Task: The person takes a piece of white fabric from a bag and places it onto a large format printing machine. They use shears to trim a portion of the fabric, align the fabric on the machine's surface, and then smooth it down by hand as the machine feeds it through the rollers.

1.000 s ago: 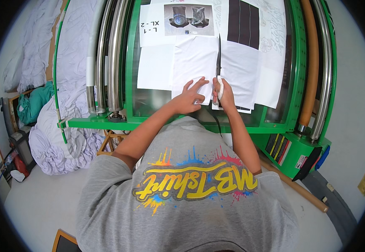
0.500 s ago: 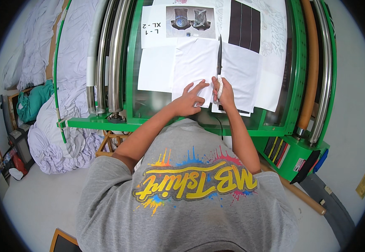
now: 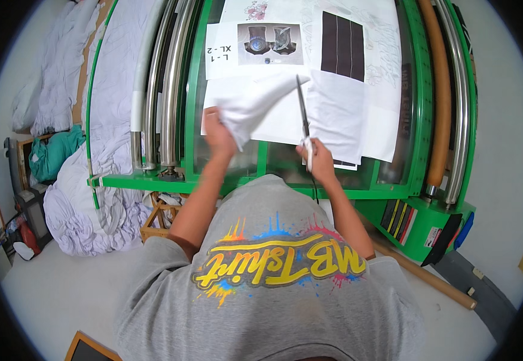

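My left hand (image 3: 218, 133) grips a cut piece of white sheet (image 3: 252, 105) and lifts its near edge off the green machine's glass table (image 3: 225, 161). My right hand (image 3: 314, 161) holds a pair of scissors (image 3: 303, 117) by the white handles, blades pointing away from me along the edge of the wide white printed sheet (image 3: 345, 114). A printed paper with a dark graphic (image 3: 255, 48) lies just beyond the lifted piece. A black striped print (image 3: 342, 45) sits on the sheet farther right.
Steel rollers (image 3: 165, 90) run along the machine's left side, an orange roller (image 3: 439, 90) and another steel one along the right. Heaped white fabric (image 3: 81, 210) and a teal cloth (image 3: 54, 153) lie left. A cardboard tube (image 3: 424, 274) rests on the floor at right.
My left hand has moved left and raised the cut white piece off the table. My right hand has drawn back toward me with the scissors, blades now stretched out along the sheet.
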Tool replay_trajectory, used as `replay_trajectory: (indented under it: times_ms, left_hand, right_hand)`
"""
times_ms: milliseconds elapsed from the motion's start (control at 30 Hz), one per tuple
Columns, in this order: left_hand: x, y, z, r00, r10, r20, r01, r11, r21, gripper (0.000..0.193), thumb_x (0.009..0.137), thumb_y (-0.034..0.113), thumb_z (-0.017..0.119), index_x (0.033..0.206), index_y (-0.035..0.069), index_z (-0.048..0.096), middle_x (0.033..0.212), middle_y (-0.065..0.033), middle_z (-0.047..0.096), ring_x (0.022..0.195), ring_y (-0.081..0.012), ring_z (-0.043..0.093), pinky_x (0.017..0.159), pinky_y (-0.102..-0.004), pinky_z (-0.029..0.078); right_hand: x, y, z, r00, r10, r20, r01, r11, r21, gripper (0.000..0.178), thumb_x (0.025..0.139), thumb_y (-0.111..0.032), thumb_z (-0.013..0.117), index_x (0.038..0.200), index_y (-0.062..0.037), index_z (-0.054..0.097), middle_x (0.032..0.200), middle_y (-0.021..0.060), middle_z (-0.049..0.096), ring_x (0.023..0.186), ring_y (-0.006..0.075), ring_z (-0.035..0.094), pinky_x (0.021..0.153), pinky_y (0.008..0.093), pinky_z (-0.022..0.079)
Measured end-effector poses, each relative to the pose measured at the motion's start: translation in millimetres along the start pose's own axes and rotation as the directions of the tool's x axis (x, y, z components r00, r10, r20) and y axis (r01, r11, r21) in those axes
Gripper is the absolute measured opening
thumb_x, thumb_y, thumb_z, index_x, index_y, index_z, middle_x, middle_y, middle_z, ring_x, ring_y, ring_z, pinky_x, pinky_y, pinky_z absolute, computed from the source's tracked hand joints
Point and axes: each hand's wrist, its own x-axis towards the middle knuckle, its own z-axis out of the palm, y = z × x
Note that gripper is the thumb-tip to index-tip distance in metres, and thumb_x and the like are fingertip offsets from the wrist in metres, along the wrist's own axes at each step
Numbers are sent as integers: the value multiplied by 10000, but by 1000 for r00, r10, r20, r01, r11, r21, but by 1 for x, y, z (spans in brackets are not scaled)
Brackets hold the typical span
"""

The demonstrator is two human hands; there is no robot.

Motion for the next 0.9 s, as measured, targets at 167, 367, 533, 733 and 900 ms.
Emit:
replay_trajectory:
  times_ms: [167, 367, 533, 733, 900]
  left_hand:
    - [16, 112, -46, 970, 130, -205, -182, 950, -255, 83, 1154, 146, 580, 1187, 71, 570, 1038, -66, 627, 1012, -170, 666, 933, -366, 580]
    - [-16, 125, -25, 995, 103, 8, -103, 993, -59, 90, 1141, 167, 651, 1147, 99, 592, 944, 4, 637, 867, -102, 619, 761, -291, 512]
    - [-59, 113, 4, 994, -15, 107, 28, 993, -118, 69, 1124, 151, 671, 1116, 98, 627, 955, 19, 639, 838, -68, 581, 735, -266, 470]
    - [-81, 97, -19, 998, 22, 65, -14, 992, -129, 75, 1119, 139, 663, 1107, 72, 632, 979, -3, 651, 902, -94, 609, 829, -276, 494]
    - [-98, 96, -42, 1000, -1, 7, 3, 985, -175, 69, 1126, 125, 641, 1113, 56, 641, 989, -17, 665, 926, -114, 620, 870, -293, 506]
  right_hand:
    - [-69, 6, -2, 986, -120, 114, 153, 926, -345, 700, 946, -616, 831, 1319, -43, 683, 996, 244, 798, 926, 485, 767, 825, 553, 584]
    - [-70, 29, 2, 915, -376, 147, 389, 724, -570, 678, 833, -364, 890, 1397, -71, 653, 1051, 163, 780, 991, 410, 763, 805, 543, 582]
    - [-72, 31, -1, 889, -428, 165, 436, 676, -594, 603, 858, -284, 890, 1394, -101, 681, 1083, 134, 747, 1023, 377, 739, 825, 503, 588]
    - [-28, 14, -9, 906, -417, -77, 270, 708, -652, 166, 934, -196, 779, 1053, -85, 747, 1156, 111, 726, 1006, 351, 718, 798, 513, 565]
    - [-3, 40, -27, 797, -596, 97, 492, 548, -677, 141, 977, -205, 749, 1082, -111, 745, 1183, 84, 704, 1175, 300, 652, 911, 482, 518]
